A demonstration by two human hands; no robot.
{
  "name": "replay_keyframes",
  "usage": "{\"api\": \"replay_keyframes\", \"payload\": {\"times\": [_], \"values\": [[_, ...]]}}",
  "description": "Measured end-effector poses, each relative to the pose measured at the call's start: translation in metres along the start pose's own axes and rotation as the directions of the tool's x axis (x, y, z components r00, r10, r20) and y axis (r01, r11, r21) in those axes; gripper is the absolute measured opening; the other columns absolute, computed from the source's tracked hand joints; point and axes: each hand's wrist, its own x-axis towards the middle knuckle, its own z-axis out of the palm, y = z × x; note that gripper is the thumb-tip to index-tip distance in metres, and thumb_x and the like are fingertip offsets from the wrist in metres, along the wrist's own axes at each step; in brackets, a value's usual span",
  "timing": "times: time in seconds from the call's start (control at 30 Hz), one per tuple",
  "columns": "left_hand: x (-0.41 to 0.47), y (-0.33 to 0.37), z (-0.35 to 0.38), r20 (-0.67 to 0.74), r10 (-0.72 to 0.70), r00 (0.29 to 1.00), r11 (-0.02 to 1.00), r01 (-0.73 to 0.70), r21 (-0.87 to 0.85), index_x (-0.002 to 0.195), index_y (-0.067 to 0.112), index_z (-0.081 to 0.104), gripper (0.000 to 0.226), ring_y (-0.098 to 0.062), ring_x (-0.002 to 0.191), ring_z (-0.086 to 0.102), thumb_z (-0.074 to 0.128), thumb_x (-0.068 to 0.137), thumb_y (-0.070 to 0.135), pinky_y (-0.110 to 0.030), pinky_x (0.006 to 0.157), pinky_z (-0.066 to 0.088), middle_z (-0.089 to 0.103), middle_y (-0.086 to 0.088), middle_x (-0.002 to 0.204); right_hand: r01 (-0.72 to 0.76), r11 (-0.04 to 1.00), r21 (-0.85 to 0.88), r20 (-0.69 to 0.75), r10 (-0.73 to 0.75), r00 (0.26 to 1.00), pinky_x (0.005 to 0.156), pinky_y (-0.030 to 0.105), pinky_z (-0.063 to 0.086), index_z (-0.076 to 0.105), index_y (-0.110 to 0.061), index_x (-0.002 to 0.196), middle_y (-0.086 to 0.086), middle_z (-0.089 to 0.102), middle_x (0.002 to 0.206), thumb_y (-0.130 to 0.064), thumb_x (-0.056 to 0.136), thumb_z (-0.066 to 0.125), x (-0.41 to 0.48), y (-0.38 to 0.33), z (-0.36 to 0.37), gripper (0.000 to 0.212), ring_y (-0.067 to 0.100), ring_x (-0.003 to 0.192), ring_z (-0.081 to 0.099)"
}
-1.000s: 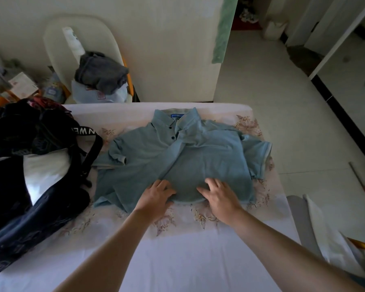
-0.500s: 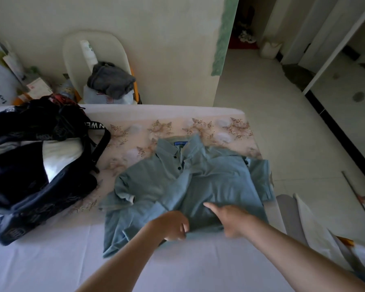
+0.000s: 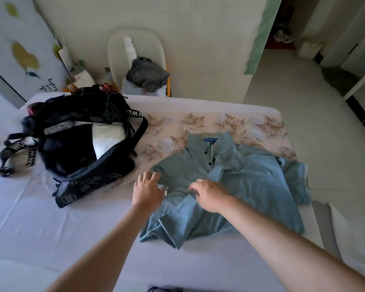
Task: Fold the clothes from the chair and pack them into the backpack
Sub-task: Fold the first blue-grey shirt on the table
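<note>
Bed taken as reference: pale sheet, with a band of brown floral print along its far edge. Behind the far edge stands a plain cream wall; a white chair is set against it. The wall ends beyond the bed's far right corner in a green-edged strip. Right of the bed, pale floor with a dark skirting line. Left of the bed, a white panel with leaf decals. Light soft and dim.

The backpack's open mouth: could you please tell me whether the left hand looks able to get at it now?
Probably yes: the left hand touches the edge of the polo shirt beside the backpack, with only bare sheet between them.
</note>
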Motion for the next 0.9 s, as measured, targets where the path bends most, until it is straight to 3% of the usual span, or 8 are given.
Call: {"api": "replay_keyframes", "payload": {"times": [0.1, 0.23, 0.33, 0.4, 0.57, 0.7, 0.83, 0.9], "values": [[0.015, -0.03, -0.005, 0.146, -0.104, 0.984, 0.994, 0.107, -0.007, 0.136, 0.021, 0.043, 0.061, -0.032, 0.127, 0.04, 0.064, 0.084, 0.045, -0.045, 0.103, 0.038, 0.045, -0.007, 0.134, 0.031, 0.999, 0.036, 0.007, -0.031, 0.999, 0.097, 0.037, 0.047, 0.058, -0.026, 0.133, -0.003, 0.052, 0.14, -0.01, 0.097, 0.04, 0.034, -0.027, 0.003, 0.043, 0.026, 0.12, 0.057], [0.034, -0.06, 0.001, 0.338, 0.001, 0.941, 0.992, 0.041, -0.116, 0.142, 0.028, 0.041, 0.066, -0.031, 0.122, 0.049, 0.063, 0.083, 0.049, -0.04, 0.099, 0.043, 0.051, -0.006, 0.132, 0.08, 0.997, 0.015, -0.04, -0.079, 0.996, 0.102, 0.042, 0.046, 0.052, -0.019, 0.142, 0.002, 0.046, 0.148, 0.002, 0.097, 0.036, 0.093, -0.061, 0.006, 0.053, 0.03, 0.125, 0.054], [0.043, -0.075, 0.0, 0.323, 0.118, 0.939, 0.978, -0.053, -0.201, 0.136, 0.029, 0.05, 0.056, -0.027, 0.12, 0.053, 0.063, 0.083, 0.041, -0.035, 0.098, 0.044, 0.057, -0.003, 0.128, 0.134, 0.977, -0.163, -0.002, -0.136, 0.991, 0.099, 0.044, 0.049, 0.032, -0.031, 0.154, -0.001, 0.028, 0.16, 0.012, 0.09, 0.037, 0.132, -0.083, 0.006, 0.077, 0.033, 0.128, 0.051], [0.048, -0.079, -0.005, 0.32, 0.17, 0.932, 0.967, -0.095, -0.237, 0.132, 0.025, 0.054, 0.05, -0.024, 0.116, 0.056, 0.061, 0.084, 0.033, -0.029, 0.093, 0.045, 0.06, -0.002, 0.125, 0.175, 0.933, -0.313, 0.075, -0.16, 0.984, 0.083, 0.038, 0.053, 0.017, -0.042, 0.156, -0.003, 0.027, 0.16, 0.01, 0.089, 0.04, 0.149, -0.09, 0.007, 0.088, 0.033, 0.118, 0.058], [0.064, -0.091, -0.01, 0.295, 0.169, 0.94, 0.918, -0.041, -0.394, 0.105, 0.025, 0.056, 0.025, -0.019, 0.089, 0.064, 0.059, 0.081, 0.019, -0.032, 0.078, 0.053, 0.065, 0.009, 0.092, 0.191, 0.935, -0.298, -0.01, -0.203, 0.979, 0.071, 0.033, 0.046, 0.063, -0.022, 0.119, 0.005, 0.056, 0.117, -0.002, 0.088, 0.056, 0.161, -0.09, 0.006, 0.038, 0.031, 0.098, 0.063], [0.067, -0.094, -0.009, 0.315, 0.178, 0.932, 0.933, -0.058, -0.356, 0.109, 0.023, 0.058, 0.03, -0.021, 0.09, 0.063, 0.059, 0.082, 0.01, -0.034, 0.079, 0.053, 0.066, 0.002, 0.098, 0.071, 0.987, -0.145, -0.197, -0.099, 0.975, 0.055, 0.033, 0.039, 0.055, -0.017, 0.085, 0.002, 0.049, 0.096, 0.008, 0.077, 0.054, 0.137, -0.069, 0.005, 0.027, 0.028, 0.075, 0.056], [0.058, -0.093, -0.002, 0.18, 0.21, 0.961, 0.951, -0.159, -0.264, 0.101, 0.021, 0.061, 0.028, -0.023, 0.093, 0.058, 0.057, 0.08, 0.002, -0.034, 0.072, 0.05, 0.057, 0.002, 0.102, -0.085, 0.965, -0.25, -0.188, 0.037, 0.981, 0.07, 0.035, 0.051, 0.06, -0.015, 0.109, 0.01, 0.047, 0.123, 0.006, 0.08, 0.059, 0.104, -0.046, 0.018, 0.036, 0.03, 0.091, 0.061], [0.052, -0.086, 0.002, 0.063, 0.307, 0.949, 0.936, -0.29, -0.201, 0.091, 0.023, 0.063, 0.028, -0.021, 0.089, 0.056, 0.062, 0.078, -0.002, -0.034, 0.064, 0.049, 0.055, 0.004, 0.096, -0.163, 0.975, -0.153, -0.231, 0.125, 0.965, 0.075, 0.035, 0.054, 0.055, -0.017, 0.119, 0.008, 0.045, 0.128, -0.003, 0.083, 0.061, 0.094, -0.043, 0.025, 0.039, 0.027, 0.095, 0.061]]}}
